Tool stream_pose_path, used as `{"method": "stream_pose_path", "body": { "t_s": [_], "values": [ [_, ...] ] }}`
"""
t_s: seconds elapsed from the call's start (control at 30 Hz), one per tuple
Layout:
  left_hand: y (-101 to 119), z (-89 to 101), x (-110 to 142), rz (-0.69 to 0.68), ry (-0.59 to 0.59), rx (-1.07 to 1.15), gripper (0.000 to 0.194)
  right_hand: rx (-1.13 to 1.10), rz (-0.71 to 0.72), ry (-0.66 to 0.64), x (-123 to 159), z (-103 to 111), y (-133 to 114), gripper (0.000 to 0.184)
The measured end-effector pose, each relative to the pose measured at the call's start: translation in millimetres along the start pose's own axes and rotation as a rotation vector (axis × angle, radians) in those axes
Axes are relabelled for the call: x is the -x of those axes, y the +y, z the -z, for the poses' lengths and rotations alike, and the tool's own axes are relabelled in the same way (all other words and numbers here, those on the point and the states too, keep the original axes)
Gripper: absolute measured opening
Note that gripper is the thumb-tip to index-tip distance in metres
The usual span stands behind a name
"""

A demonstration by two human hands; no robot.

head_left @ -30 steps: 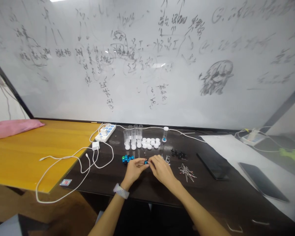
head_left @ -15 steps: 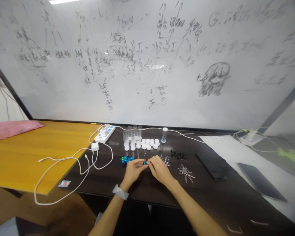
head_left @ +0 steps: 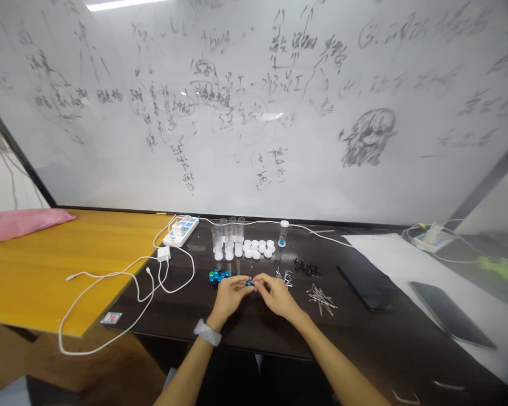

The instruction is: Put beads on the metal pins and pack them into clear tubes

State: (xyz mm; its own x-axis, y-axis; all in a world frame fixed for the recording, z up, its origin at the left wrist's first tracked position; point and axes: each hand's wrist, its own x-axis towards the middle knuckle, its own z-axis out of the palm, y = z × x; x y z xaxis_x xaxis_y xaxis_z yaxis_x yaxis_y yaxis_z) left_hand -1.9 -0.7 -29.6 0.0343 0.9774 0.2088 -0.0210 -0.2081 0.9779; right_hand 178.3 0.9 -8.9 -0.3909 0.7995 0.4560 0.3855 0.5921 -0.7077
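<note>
A small shiny blue ball [head_left: 249,283] sits between the fingertips of both hands, above the dark table. My left hand [head_left: 231,296] pinches it from the left. Against its other side, my right hand [head_left: 276,294] closes finger and thumb; whether a finer part is between them is too small to tell. Several blue and green balls [head_left: 219,276] lie in a cluster just left of my left hand. Right of my right hand are white bent pieces [head_left: 284,277], small black parts [head_left: 307,267] and a pile of thin pins with reddish ends [head_left: 320,299].
Clear tubes [head_left: 229,237] stand behind the hands beside white caps [head_left: 258,248]. One capped tube [head_left: 283,233] holds something blue. A power strip [head_left: 181,231] with white cables lies left; a black phone-like slab [head_left: 364,287] and a grey one [head_left: 452,314] lie right.
My right hand has shifted slightly, its fingers opening out from over the ball so that more of the ball shows. The left hand stays almost in place.
</note>
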Motion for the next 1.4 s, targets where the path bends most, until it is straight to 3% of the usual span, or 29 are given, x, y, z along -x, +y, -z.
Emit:
{"method": "stream_pose_path", "body": {
  "t_s": [0.1, 0.2, 0.4, 0.63, 0.8, 0.87, 1.0, 1.2, 1.4],
  "values": [
    [0.6, -0.2, -0.5, 0.02, 0.011, 0.009, 0.036, -0.23, -0.173, 0.021, -3.0, -1.4, 5.1, 0.023],
    [1.3, -0.5, -0.2, 0.046, 0.049, 0.039, 0.039, -0.236, -0.25, 0.11, -3.4, -0.8, 5.1, 0.029],
    [3.7, 0.1, 1.0, 0.069, 0.083, 0.078, 0.042, -0.079, -0.125, 0.1, 3.6, 2.3, -9.4, 0.032],
    [6.3, -0.8, 0.3, 0.071, 0.087, 0.088, 0.04, -0.002, -0.114, 0.103, 3.7, 4.0, -13.8, 0.044],
    [7.5, -1.5, 1.2, 0.076, 0.086, 0.056, 0.039, -0.335, -0.409, 0.008, -2.1, -1.1, 0.4, 0.046],
    [7.6, -1.6, 1.4, 0.081, 0.083, 0.053, 0.038, -0.408, -0.464, -0.004, -3.2, -3.0, 4.5, 0.044],
    [6.1, -1.0, 1.5, 0.072, 0.082, 0.055, 0.036, -0.418, -0.406, 0.006, -3.5, -4.4, 6.2, 0.044],
    [-0.5, 0.4, 0.3, 0.046, 0.095, 0.048, 0.033, -0.47, -0.487, -0.015, -2.9, -7.0, 2.4, 0.043],
    [0.5, 0.2, -1.2, 0.033, 0.162, 0.018, 0.031, 0.066, -0.171, 0.005, 4.5, 2.4, -13.1, 0.045]
  ]
}}
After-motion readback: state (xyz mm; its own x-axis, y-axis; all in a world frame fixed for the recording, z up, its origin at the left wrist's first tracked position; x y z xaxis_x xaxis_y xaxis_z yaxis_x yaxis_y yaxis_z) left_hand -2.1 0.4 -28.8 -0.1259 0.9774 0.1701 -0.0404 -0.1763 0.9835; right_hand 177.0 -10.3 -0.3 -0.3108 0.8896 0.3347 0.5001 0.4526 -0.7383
